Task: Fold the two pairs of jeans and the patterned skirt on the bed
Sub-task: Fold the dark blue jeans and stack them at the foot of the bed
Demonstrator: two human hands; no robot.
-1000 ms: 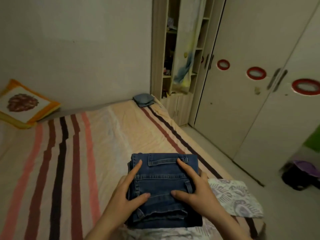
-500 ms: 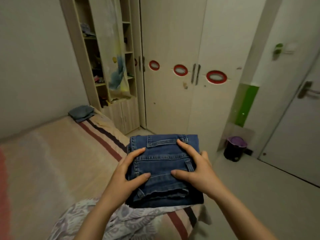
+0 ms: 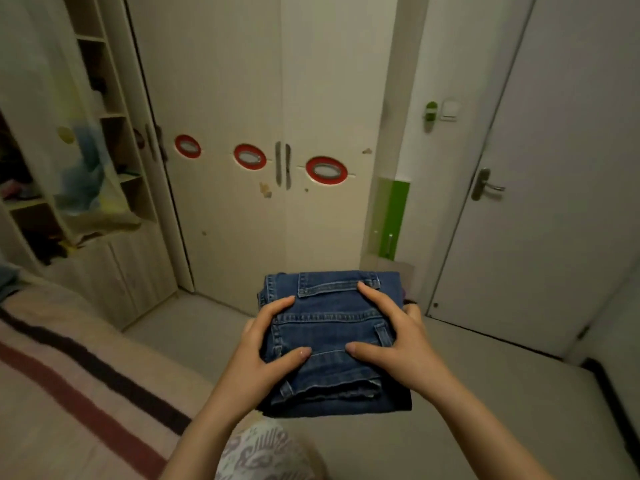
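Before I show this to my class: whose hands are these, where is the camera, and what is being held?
There is no machine here: a person wears a wide-angle camera on the head, looking forward and down. The left hand and right hand each keep a grip on one side of the folded blue jeans, carried in the air in front of a white wardrobe. At lower left lies the striped bed. A patterned skirt shows at the bottom edge.

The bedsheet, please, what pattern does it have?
Bedsheet: beige with dark and red stripes, head view.
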